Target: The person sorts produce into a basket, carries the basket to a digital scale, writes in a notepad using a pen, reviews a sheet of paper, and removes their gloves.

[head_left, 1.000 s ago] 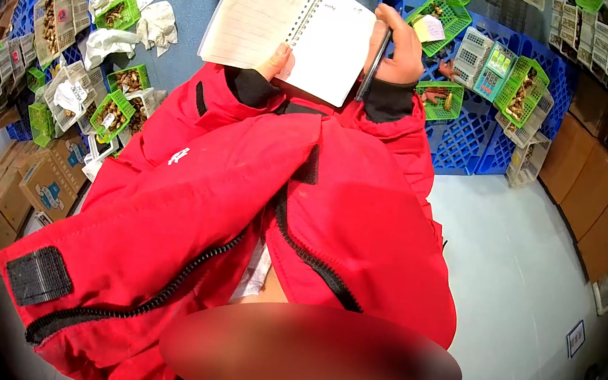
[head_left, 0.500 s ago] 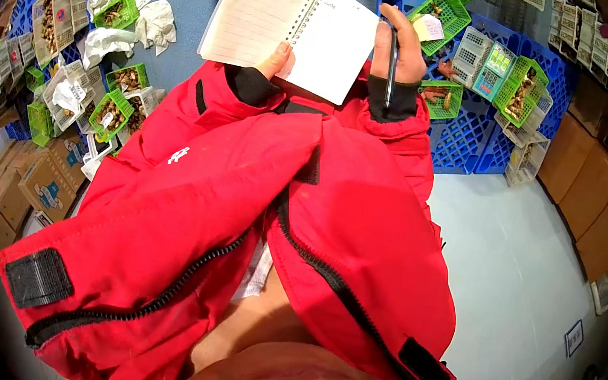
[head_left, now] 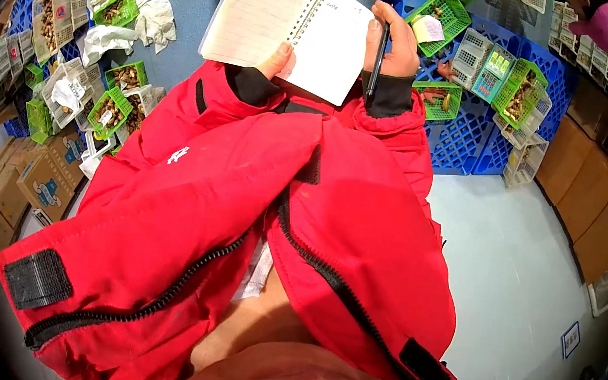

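Observation:
An open spiral notebook [head_left: 333, 45] lies spread in front of me, its left page lined and its right page mostly blank with a little handwriting near the top. My left hand [head_left: 276, 62] grips its lower edge near the coil, thumb on top and the other fingers hidden beneath. At the right page's outer edge, my right hand [head_left: 399, 44] is closed around a dark pen [head_left: 377, 66]. The pen's rear end points down toward my cuff; its tip is hidden by the fingers.
Green baskets [head_left: 437, 24] of small brown items and a teal calculator-like device [head_left: 494, 73] rest on blue pallets [head_left: 461, 145] at right. More baskets [head_left: 110, 111] and white cloths [head_left: 156, 24] are at left. Cardboard boxes [head_left: 51, 174] flank both sides. A person's purple cap [head_left: 605, 28] shows upper right.
My right hand and the pen have shifted slightly left, over the edge of the right page. The purple cap has come further into view. My left hand stays on the notebook.

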A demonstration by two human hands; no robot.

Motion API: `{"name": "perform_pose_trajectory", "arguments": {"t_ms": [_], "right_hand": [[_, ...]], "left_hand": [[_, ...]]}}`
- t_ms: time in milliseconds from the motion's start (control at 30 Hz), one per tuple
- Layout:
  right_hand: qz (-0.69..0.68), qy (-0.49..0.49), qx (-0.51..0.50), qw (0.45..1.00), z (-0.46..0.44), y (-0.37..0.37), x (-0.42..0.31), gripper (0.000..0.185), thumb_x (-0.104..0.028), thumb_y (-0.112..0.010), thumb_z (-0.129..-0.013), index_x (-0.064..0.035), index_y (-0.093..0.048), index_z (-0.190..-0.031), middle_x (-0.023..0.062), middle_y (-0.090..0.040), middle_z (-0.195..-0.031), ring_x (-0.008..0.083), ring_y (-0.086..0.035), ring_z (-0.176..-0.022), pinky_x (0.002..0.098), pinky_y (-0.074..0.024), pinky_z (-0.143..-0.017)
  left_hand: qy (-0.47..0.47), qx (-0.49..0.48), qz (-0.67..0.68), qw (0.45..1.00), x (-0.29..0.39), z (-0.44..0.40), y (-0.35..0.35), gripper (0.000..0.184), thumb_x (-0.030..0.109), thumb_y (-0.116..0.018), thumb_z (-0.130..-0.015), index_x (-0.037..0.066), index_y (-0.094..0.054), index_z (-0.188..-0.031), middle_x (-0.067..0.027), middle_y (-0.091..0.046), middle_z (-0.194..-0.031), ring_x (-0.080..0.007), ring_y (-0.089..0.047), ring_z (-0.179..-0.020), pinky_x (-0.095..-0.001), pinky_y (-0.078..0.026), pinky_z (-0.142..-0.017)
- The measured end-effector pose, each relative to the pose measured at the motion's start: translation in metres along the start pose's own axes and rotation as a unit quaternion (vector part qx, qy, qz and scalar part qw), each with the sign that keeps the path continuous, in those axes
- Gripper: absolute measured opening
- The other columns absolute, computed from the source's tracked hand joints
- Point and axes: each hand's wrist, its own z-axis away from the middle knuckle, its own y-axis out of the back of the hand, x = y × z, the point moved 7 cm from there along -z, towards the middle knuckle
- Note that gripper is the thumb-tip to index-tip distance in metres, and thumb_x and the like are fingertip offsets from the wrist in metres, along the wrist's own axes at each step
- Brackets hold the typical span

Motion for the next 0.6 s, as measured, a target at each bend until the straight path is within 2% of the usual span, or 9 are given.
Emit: {"name": "perform_pose_trajectory", "arguments": {"t_ms": [133,233,467,500,600], "right_hand": [[0.019,0.019,0.014,1.000,0.001,0.000,0.000,0.021,-0.008,-0.056,-0.077,-0.0030,-0.059,-0.097,0.0103,-0.062,-0.086,0.0214,-0.060,-0.081,0.0292,-0.0448,-0.076],[0.013,0.016,0.029,0.999,0.000,0.002,-0.004,0.019,-0.005,-0.058,-0.071,-0.0056,-0.060,-0.090,0.0115,-0.061,-0.082,0.0272,-0.057,-0.080,0.0370,-0.0421,-0.079],[-0.023,-0.019,0.055,0.998,-0.001,0.011,-0.004,0.019,-0.004,-0.061,-0.068,-0.0066,-0.061,-0.087,0.0093,-0.061,-0.078,0.0256,-0.058,-0.074,0.0325,-0.0445,-0.071],[-0.008,0.001,0.062,0.998,-0.001,0.013,-0.006,0.017,-0.003,-0.060,-0.070,-0.0062,-0.061,-0.087,0.0091,-0.062,-0.077,0.0231,-0.059,-0.073,0.0292,-0.0445,-0.070],[-0.119,-0.083,0.030,0.989,0.006,0.009,0.007,0.019,-0.003,-0.057,-0.078,-0.0009,-0.059,-0.097,0.0082,-0.063,-0.081,0.0134,-0.060,-0.079,0.0237,-0.0463,-0.070]], "left_hand": [[0.000,-0.003,0.004,1.000,0.000,-0.001,-0.001,0.042,0.023,-0.055,-0.082,0.000,-0.044,-0.116,-0.0115,-0.053,-0.107,-0.0194,-0.053,-0.094,-0.0308,-0.044,-0.080],[0.000,-0.005,0.006,1.000,0.000,-0.002,-0.002,0.042,0.023,-0.055,-0.082,0.000,-0.044,-0.116,-0.0115,-0.053,-0.107,-0.0194,-0.053,-0.094,-0.0309,-0.044,-0.079],[0.001,-0.009,0.016,1.000,-0.001,-0.003,-0.003,0.042,0.022,-0.056,-0.081,0.000,-0.044,-0.115,-0.0115,-0.053,-0.107,-0.0195,-0.053,-0.094,-0.0309,-0.044,-0.079],[0.002,-0.010,0.017,1.000,-0.001,-0.004,-0.003,0.042,0.022,-0.056,-0.081,0.000,-0.044,-0.115,-0.0115,-0.053,-0.107,-0.0196,-0.053,-0.094,-0.0309,-0.044,-0.079],[0.000,-0.014,0.025,1.000,0.000,-0.005,-0.004,0.042,0.022,-0.056,-0.081,0.000,-0.044,-0.115,-0.0115,-0.053,-0.107,-0.0196,-0.053,-0.094,-0.0310,-0.044,-0.079]]}}
